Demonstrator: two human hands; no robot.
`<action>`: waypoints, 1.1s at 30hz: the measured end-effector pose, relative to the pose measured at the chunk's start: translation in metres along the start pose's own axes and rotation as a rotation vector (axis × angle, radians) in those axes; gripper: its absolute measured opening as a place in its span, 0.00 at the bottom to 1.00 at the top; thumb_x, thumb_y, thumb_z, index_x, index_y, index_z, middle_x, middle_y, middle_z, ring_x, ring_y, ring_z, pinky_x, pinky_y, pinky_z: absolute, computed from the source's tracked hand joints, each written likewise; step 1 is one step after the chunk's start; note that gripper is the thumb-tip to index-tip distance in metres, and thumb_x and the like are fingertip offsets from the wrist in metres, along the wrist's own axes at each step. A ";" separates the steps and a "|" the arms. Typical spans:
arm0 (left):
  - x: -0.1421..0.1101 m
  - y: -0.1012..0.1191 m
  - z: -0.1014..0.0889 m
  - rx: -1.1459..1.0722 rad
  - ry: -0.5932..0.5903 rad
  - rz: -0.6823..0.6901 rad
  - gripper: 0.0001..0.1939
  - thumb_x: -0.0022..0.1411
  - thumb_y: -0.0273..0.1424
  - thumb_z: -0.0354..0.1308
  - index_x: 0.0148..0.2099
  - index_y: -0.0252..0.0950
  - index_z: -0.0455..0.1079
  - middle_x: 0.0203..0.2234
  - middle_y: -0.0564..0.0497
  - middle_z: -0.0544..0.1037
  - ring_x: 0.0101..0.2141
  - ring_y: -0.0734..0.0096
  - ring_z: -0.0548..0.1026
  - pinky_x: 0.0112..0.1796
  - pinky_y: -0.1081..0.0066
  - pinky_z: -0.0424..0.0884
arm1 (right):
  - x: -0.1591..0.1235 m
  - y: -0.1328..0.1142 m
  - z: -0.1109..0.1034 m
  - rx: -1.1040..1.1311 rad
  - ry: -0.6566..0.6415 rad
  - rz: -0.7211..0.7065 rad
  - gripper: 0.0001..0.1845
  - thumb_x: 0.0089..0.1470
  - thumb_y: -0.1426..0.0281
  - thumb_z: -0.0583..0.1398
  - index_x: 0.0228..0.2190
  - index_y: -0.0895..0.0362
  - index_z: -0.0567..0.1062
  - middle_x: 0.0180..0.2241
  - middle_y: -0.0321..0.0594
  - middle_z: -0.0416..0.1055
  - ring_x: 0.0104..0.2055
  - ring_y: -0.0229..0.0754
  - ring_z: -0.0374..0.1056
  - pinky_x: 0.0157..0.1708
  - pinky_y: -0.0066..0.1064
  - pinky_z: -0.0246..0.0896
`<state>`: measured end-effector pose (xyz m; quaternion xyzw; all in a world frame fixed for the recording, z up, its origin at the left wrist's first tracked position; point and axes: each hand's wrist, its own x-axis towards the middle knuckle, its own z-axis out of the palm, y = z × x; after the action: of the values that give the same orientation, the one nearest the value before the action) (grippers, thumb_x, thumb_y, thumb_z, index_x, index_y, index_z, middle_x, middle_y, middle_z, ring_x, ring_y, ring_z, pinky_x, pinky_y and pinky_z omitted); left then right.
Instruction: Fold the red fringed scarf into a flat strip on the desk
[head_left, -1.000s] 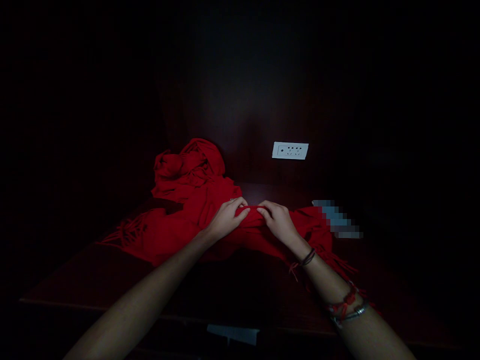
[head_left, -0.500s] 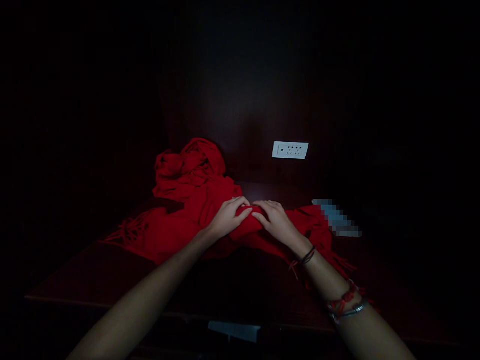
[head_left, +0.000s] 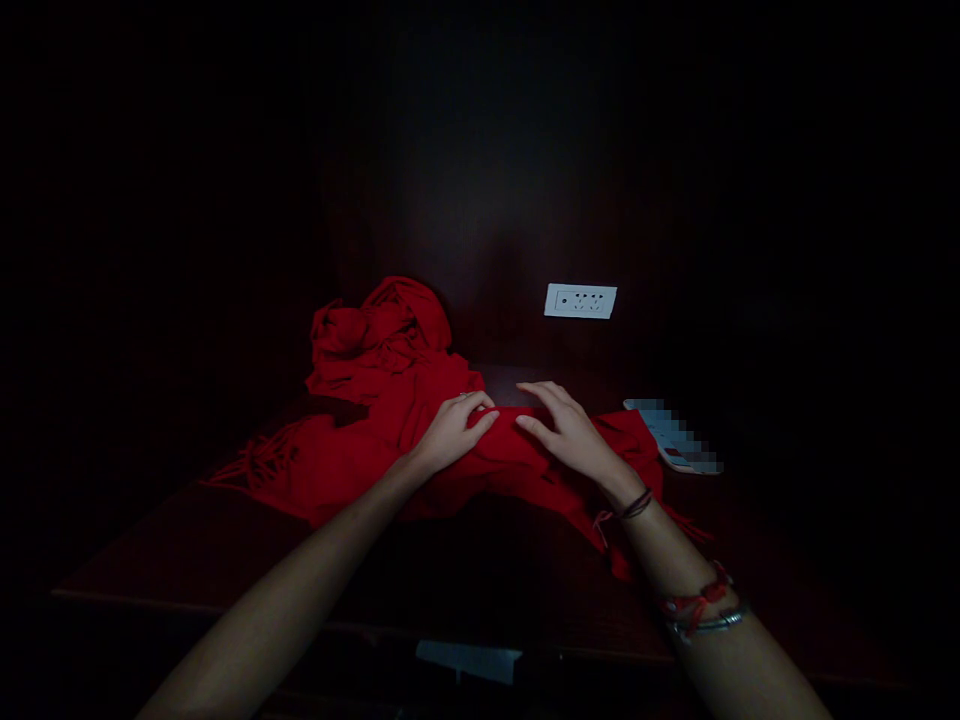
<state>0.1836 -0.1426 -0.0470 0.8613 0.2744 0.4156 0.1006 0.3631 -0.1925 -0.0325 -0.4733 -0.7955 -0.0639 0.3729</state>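
A red scarf (head_left: 416, 400) with fringed ends lies rumpled across the dark table, bunched into a heap at its far left part. My left hand (head_left: 456, 432) pinches the scarf's far edge near the middle, thumb and fingers closed on the cloth; a ring shows on one finger. Just to the right, my right hand (head_left: 566, 432) is over the scarf with thumb and fingers apart, gripping nothing. Whether its palm touches the cloth I cannot tell. Bracelets circle my right wrist and forearm.
Dark wood forms the tabletop (head_left: 225, 570), whose front edge runs below my arms. A white socket plate (head_left: 580, 300) is on the back wall. At the right lies a flat pale-blue object (head_left: 667, 432), partly blurred out. Something pale (head_left: 469, 660) shows beneath the table edge.
My right hand has let go of the scarf, opened and shifted slightly right, away from my left hand. The cloth between the hands lies flatter. My left hand has hardly moved.
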 end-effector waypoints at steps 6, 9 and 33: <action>0.000 0.006 -0.001 0.002 -0.032 0.061 0.06 0.57 0.30 0.47 0.32 0.34 0.64 0.27 0.53 0.70 0.31 0.74 0.68 0.35 0.75 0.61 | -0.001 -0.013 0.018 -0.018 -0.024 0.028 0.08 0.52 0.71 0.51 0.27 0.57 0.70 0.27 0.39 0.69 0.31 0.38 0.64 0.34 0.28 0.56; 0.001 0.002 -0.005 0.015 -0.006 0.031 0.07 0.57 0.30 0.48 0.31 0.34 0.64 0.26 0.53 0.70 0.30 0.74 0.68 0.34 0.75 0.62 | 0.000 -0.007 0.010 0.026 0.075 0.133 0.09 0.52 0.73 0.50 0.26 0.57 0.69 0.26 0.38 0.69 0.29 0.37 0.64 0.31 0.26 0.55; 0.020 -0.001 -0.031 0.349 -0.291 -0.012 0.13 0.53 0.24 0.45 0.40 0.35 0.66 0.36 0.47 0.71 0.38 0.64 0.68 0.40 0.67 0.63 | 0.003 0.012 -0.020 -0.096 0.243 0.290 0.09 0.50 0.67 0.50 0.27 0.57 0.67 0.26 0.39 0.68 0.29 0.40 0.63 0.32 0.29 0.55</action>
<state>0.1697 -0.1325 -0.0141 0.9149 0.3298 0.2325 -0.0087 0.3820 -0.1928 -0.0194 -0.5892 -0.6641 -0.1041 0.4484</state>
